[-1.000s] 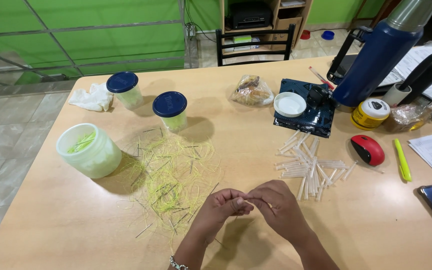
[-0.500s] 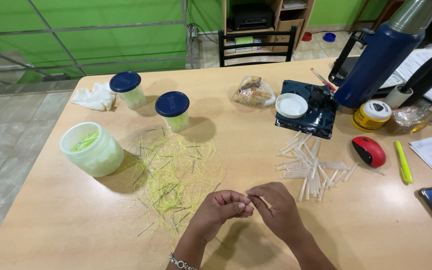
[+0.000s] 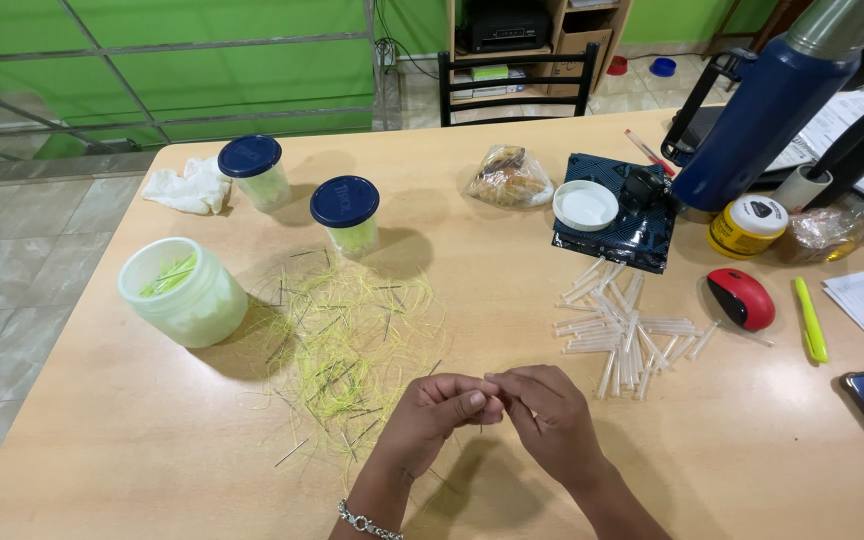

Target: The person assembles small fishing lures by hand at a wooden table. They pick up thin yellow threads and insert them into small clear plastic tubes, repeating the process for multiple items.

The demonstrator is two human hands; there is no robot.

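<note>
While something too thin to make out is pinched between both hands' fingers (image 3: 472,402), the yellow fibre heap (image 3: 347,345) is kept just beyond the left hand (image 3: 432,415), clear tubes (image 3: 622,330) beyond the right hand (image 3: 547,415), on the desk (image 3: 152,440).

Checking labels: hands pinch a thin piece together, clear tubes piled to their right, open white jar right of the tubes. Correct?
Not quite. The open white jar sits at the left, beyond the yellow fibres, not right of the tubes. The head view shows it. Left hand and right hand do pinch together.
</note>
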